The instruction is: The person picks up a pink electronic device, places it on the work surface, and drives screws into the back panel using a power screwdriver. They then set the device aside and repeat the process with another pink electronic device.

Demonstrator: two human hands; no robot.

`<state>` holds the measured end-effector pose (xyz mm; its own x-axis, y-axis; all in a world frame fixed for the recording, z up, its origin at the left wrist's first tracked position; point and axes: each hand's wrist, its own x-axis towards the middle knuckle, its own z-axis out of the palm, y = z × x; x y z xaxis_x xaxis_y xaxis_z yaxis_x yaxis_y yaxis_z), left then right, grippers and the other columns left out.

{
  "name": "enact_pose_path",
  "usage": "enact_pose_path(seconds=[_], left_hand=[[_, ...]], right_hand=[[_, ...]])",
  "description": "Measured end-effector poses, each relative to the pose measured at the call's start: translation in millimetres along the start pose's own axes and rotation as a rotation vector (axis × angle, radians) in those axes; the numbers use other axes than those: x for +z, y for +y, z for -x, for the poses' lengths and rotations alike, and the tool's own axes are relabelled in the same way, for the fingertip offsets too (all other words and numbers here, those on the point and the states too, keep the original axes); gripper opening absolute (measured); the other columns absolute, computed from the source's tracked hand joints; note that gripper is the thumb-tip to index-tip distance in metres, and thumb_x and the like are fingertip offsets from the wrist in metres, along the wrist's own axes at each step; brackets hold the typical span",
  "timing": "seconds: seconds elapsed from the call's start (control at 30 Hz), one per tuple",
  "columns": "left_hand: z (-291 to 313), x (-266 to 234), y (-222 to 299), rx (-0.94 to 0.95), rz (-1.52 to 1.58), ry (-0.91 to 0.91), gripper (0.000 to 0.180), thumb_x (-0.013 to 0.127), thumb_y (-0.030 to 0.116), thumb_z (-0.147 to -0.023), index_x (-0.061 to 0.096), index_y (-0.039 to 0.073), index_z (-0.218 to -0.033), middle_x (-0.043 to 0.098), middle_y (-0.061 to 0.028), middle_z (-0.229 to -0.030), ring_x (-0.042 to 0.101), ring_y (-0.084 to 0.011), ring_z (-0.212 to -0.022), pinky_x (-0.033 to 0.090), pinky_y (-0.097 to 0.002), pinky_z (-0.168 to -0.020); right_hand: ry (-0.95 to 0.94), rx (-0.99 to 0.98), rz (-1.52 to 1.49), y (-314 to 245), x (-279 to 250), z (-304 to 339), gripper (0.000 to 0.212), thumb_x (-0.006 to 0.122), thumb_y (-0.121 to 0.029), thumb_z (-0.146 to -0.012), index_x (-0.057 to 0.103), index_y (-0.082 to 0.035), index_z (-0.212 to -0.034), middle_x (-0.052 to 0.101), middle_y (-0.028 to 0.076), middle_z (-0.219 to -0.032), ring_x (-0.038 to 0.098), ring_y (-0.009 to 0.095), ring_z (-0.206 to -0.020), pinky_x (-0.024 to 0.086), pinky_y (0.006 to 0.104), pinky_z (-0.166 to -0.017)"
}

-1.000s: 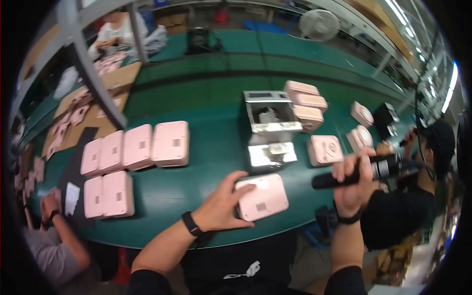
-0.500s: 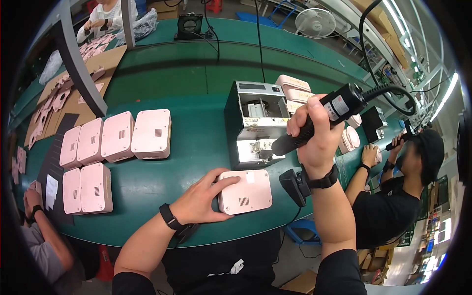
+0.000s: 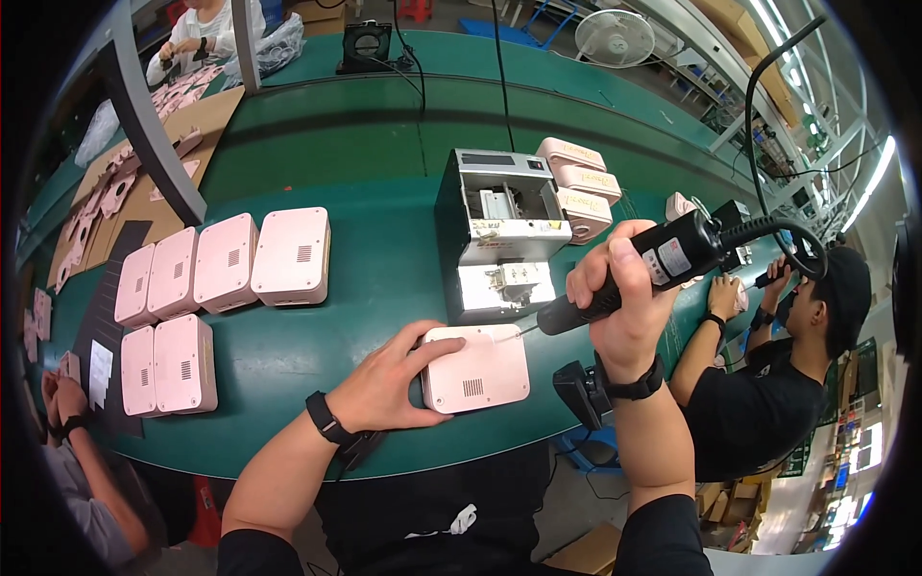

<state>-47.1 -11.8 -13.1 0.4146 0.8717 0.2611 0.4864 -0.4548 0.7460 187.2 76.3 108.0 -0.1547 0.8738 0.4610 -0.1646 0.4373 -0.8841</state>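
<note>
My left hand grips the left side of a pink plastic housing lying flat on the green table, thumb along its near edge and fingers over the top. This housing has a small slotted vent and screw holes at its corners. My right hand is wrapped round a black corded electric screwdriver, held tilted above the right side of the housing. Its thin bit points down-left over the far part of the top face; whether the tip touches is unclear. Just beyond stands a grey screw feeder.
Several pink housings stand in two rows at the left. More pink parts are stacked behind the feeder. Co-workers sit at right and left. A metal post rises at the far left; the screwdriver cord arches at right.
The screwdriver has moved from the feeder's front toward me and right, its bit now over the pink housing. My left hand still holds the housing in nearly the same place.
</note>
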Motion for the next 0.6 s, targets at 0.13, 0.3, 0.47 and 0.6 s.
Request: enact_pose_path(seconds=[0.13, 0.3, 0.47, 0.6], left_hand=[[1.6, -0.9, 0.6, 0.004, 0.028, 0.002, 0.083, 0.086, 0.024, -0.063, 0.051, 0.016, -0.138, 0.044, -0.0144, -0.136, 0.057, -0.0352, -0.116, 0.051, -0.0416, -0.094], [-0.4, -1.5, -1.6, 0.008, 0.021, 0.014, 0.083, 0.086, 0.023, -0.062, 0.052, 0.016, -0.138, 0.044, -0.0138, -0.134, 0.057, -0.0341, -0.115, 0.051, -0.0411, -0.094], [-0.5, -1.5, -1.3, 0.003, 0.02, 0.008, 0.084, 0.087, 0.022, -0.062, 0.052, 0.016, -0.138, 0.045, -0.0136, -0.134, 0.057, -0.0335, -0.114, 0.051, -0.0407, -0.094], [-1.4, -1.3, -1.8, 0.008, 0.019, 0.012, 0.084, 0.087, 0.023, -0.062, 0.052, 0.017, -0.138, 0.044, -0.0134, -0.134, 0.057, -0.0335, -0.114, 0.052, -0.0409, -0.094]], right_hand=[[0.072, 0.007, -0.046, 15.3, 4.6, 12.9, 0.014, 0.054, -0.016, -0.094, 0.047, -0.005, -0.098, 0.05, 0.006, -0.064, 0.047, 0.015, -0.049, 0.043, 0.032, -0.049], [0.055, 0.019, -0.085, 17.7, 4.3, 11.9, 0.014, 0.054, -0.016, -0.093, 0.047, -0.005, -0.098, 0.049, 0.006, -0.064, 0.046, 0.015, -0.048, 0.042, 0.032, -0.049], [0.055, 0.024, -0.084, 19.5, 4.5, 10.4, 0.014, 0.054, -0.015, -0.093, 0.046, -0.005, -0.099, 0.049, 0.006, -0.063, 0.046, 0.015, -0.048, 0.042, 0.0322, -0.049], [0.019, 0.024, -0.108, 22.2, 0.4, 7.9, 0.015, 0.055, -0.015, -0.093, 0.046, -0.005, -0.099, 0.049, 0.006, -0.062, 0.046, 0.015, -0.048, 0.042, 0.0325, -0.049]])
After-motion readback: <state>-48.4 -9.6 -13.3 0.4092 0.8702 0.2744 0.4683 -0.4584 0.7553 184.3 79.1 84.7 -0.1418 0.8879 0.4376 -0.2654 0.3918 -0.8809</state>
